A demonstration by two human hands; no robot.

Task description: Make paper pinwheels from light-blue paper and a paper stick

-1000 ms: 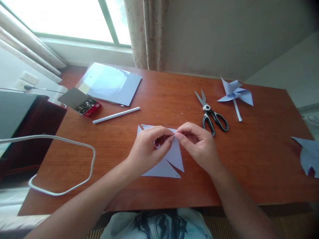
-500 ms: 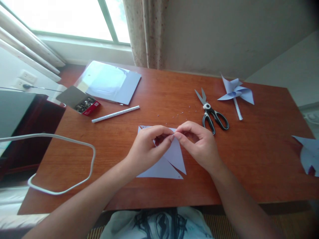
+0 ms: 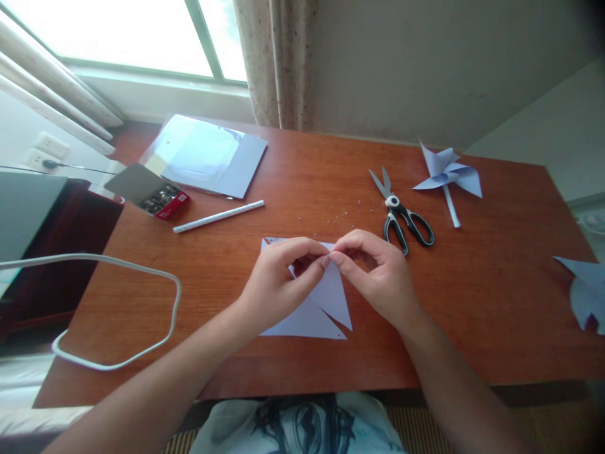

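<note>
A white square sheet of paper (image 3: 307, 320) lies on the desk in front of me, slit diagonally from its lower right corner. Small holes show near its corners. My left hand (image 3: 283, 271) is over the sheet, thumb and index finger pinched at the upper right corner. There my right hand (image 3: 373, 271) meets it in a matching pinch, fingertips touching. Both pinches seem to be on the paper's corner, though the fingers hide the exact spot. Just beyond my right hand are black-handled scissors (image 3: 393, 202), blades slightly apart.
A paper pinwheel (image 3: 447, 173) on a stick lies back right; another cut paper piece (image 3: 586, 290) is at the right edge. On the left are a rolled paper stick (image 3: 218, 216), an open red box (image 3: 163, 200) of small metal items, a plastic-sleeved paper stack (image 3: 212, 157) and a white cable (image 3: 176, 296).
Almost nothing differs. Both hands keep the same pinch at the paper's corner, and the small shift of the scene looks like head movement.
</note>
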